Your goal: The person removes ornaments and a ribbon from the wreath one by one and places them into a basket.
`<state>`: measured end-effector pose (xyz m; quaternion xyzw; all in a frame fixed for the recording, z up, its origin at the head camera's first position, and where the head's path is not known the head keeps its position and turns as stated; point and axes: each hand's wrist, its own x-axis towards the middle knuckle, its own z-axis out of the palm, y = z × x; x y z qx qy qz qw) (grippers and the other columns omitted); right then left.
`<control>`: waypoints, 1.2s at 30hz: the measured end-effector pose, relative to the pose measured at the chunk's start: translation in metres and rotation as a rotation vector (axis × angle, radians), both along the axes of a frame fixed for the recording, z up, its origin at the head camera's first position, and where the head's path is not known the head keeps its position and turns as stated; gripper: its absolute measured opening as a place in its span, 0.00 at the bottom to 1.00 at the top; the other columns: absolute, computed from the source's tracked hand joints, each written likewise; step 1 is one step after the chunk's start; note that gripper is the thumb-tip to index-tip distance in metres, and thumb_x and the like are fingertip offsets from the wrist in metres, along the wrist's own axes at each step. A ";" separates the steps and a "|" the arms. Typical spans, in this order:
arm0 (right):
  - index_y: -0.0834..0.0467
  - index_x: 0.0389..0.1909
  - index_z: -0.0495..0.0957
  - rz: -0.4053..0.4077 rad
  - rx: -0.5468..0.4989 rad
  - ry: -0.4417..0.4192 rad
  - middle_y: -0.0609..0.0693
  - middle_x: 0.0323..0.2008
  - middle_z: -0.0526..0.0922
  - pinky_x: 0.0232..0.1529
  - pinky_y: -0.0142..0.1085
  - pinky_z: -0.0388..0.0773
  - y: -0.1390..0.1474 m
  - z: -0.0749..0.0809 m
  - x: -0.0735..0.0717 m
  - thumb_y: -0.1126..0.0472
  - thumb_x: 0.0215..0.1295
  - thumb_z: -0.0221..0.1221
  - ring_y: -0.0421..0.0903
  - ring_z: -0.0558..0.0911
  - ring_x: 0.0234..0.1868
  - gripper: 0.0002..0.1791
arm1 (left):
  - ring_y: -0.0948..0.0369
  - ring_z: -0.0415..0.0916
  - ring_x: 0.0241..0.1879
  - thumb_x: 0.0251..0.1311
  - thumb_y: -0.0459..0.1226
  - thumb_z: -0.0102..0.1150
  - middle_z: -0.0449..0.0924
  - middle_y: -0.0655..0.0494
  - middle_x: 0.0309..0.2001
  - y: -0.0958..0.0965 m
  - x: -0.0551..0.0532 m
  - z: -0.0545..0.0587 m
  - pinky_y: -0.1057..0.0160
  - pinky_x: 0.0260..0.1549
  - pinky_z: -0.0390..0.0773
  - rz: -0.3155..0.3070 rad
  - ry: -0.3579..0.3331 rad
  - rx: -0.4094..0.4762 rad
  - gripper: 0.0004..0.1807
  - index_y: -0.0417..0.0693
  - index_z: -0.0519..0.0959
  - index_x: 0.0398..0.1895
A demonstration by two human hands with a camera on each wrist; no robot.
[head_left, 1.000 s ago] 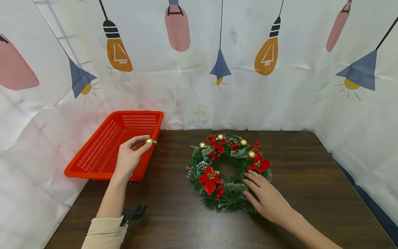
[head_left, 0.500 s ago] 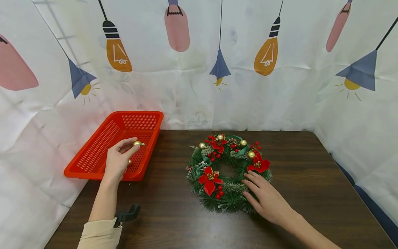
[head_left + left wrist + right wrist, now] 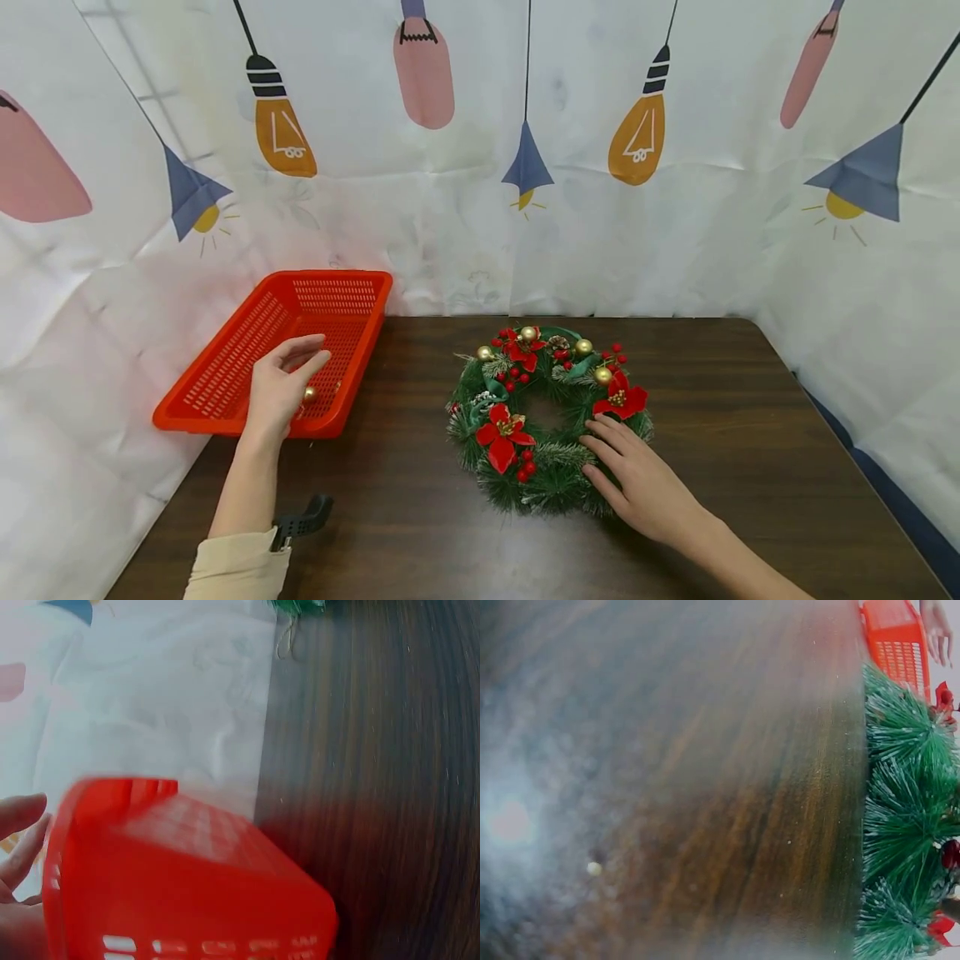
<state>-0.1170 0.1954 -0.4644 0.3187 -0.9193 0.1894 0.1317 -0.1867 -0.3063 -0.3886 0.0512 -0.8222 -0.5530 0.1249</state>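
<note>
My left hand (image 3: 277, 387) hangs over the red plastic basket (image 3: 352, 327), thumb and fingers apart with nothing between them. A gold ball ornament (image 3: 310, 393) lies in the basket beside that hand; part of the basket floor is hidden behind the hand. In the left wrist view the fingers (image 3: 22, 816) show past the basket wall (image 3: 187, 892). On the table lies a green Christmas wreath (image 3: 551, 492) with red flowers, berries and several gold balls. My right hand (image 3: 637, 483) rests on its lower right side with fingers extended. The right wrist view shows the wreath's frosted needles (image 3: 907, 810).
The dark wooden table (image 3: 420, 533) carries the basket at left and the wreath at centre. Behind and at the sides hangs a white curtain (image 3: 450, 233) printed with lamps and bulbs. A black strap (image 3: 303, 518) is on the left wrist.
My left hand has moved left from the basket's right rim to over its inside and let go of a gold ball ornament. The right hand stays on the wreath.
</note>
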 end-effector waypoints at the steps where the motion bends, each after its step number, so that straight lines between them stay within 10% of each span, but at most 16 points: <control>1: 0.61 0.63 0.80 -0.002 0.003 -0.006 0.58 0.68 0.74 0.68 0.59 0.66 0.000 0.000 0.000 0.51 0.73 0.63 0.57 0.66 0.74 0.24 | 0.65 0.76 0.52 0.70 0.48 0.64 0.81 0.61 0.54 0.004 0.000 0.001 0.74 0.34 0.76 -0.009 0.004 0.001 0.24 0.51 0.79 0.65; 11: 0.61 0.63 0.79 0.002 0.002 -0.021 0.58 0.69 0.74 0.68 0.59 0.65 0.000 -0.001 -0.002 0.51 0.73 0.63 0.57 0.66 0.74 0.25 | 0.59 0.75 0.56 0.71 0.44 0.64 0.79 0.45 0.59 0.052 -0.008 0.012 0.72 0.51 0.77 -0.164 0.085 -0.006 0.23 0.42 0.79 0.63; 36: 0.61 0.63 0.79 0.004 -0.005 -0.029 0.58 0.68 0.74 0.68 0.59 0.66 0.000 -0.004 -0.003 0.52 0.73 0.64 0.57 0.66 0.74 0.24 | 0.52 0.81 0.50 0.70 0.36 0.64 0.84 0.47 0.53 0.149 -0.066 -0.033 0.50 0.49 0.80 -0.404 0.021 -0.047 0.12 0.46 0.85 0.54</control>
